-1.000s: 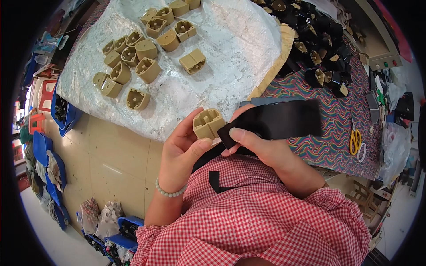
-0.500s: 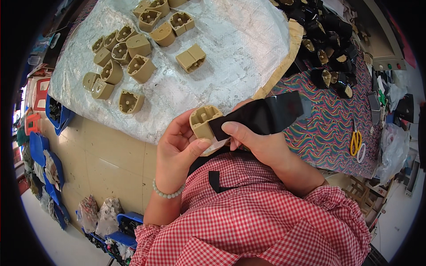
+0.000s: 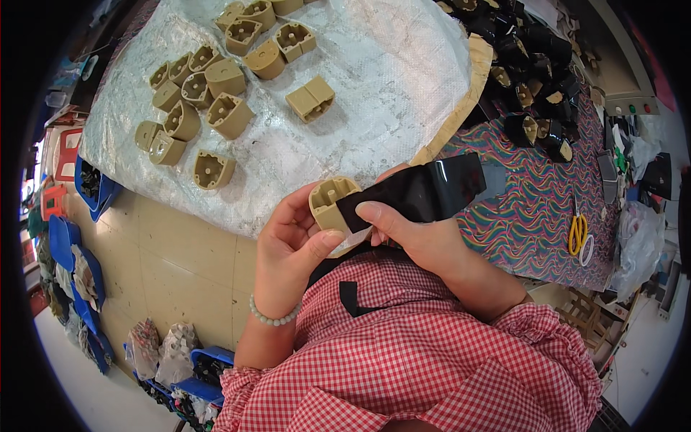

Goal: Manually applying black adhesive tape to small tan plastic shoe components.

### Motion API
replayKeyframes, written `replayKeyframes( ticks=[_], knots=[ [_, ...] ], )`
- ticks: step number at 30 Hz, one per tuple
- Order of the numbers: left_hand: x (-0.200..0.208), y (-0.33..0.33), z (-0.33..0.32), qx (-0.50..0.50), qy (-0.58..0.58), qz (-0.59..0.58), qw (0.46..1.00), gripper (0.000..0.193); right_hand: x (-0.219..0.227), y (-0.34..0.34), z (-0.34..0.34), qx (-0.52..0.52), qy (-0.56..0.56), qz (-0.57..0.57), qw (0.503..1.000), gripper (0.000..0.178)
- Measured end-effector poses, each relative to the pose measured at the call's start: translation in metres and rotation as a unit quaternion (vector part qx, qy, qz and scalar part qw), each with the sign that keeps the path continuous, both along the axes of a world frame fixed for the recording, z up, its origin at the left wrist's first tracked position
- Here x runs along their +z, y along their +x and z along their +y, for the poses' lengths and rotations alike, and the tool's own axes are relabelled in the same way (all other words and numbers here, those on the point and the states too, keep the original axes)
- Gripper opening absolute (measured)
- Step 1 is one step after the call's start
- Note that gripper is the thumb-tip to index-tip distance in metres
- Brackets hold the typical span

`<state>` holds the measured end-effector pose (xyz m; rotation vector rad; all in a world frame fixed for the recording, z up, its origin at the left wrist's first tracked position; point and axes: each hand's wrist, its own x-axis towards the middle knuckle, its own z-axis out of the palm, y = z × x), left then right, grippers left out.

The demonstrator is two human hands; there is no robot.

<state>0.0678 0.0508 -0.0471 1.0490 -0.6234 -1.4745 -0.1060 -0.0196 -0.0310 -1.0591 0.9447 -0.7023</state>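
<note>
Pinching nearly closed, the left hand (image 3: pixel 289 245) holds a tan block (image 3: pixel 329 216), the right hand (image 3: pixel 425 240) a black strip (image 3: pixel 425 191); loose grip could tilt the strip.

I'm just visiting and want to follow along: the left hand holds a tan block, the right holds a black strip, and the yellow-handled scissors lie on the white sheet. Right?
Not quite: the head view shows the scissors on the colourful wavy-patterned cloth. The left hand does hold a tan block, the right hand a black strip.
</note>
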Motion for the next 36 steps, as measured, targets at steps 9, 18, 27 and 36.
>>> replayKeyframes(
  ticks=[9, 18, 27, 36],
  knots=[
    [0.004, -0.008, 0.002, -0.025, -0.063, 0.04, 0.997, 0.066, 0.001, -0.022, -0.017, 0.025, 0.046, -0.181, 0.982, 0.019],
    [0.011, -0.016, 0.004, -0.077, -0.106, -0.022, 0.991, 0.084, 0.003, -0.02, -0.004, 0.004, -0.046, -0.115, 0.992, 0.012],
    [0.003, -0.008, 0.015, -0.033, -0.112, -0.079, 0.99, 0.081, -0.003, -0.03, -0.007, 0.041, -0.001, -0.134, 0.99, 0.018],
    [0.01, -0.031, 0.004, 0.0, -0.102, -0.093, 0.99, 0.082, -0.009, -0.015, -0.004, 0.065, -0.176, -0.059, 0.981, 0.018]
  ],
)
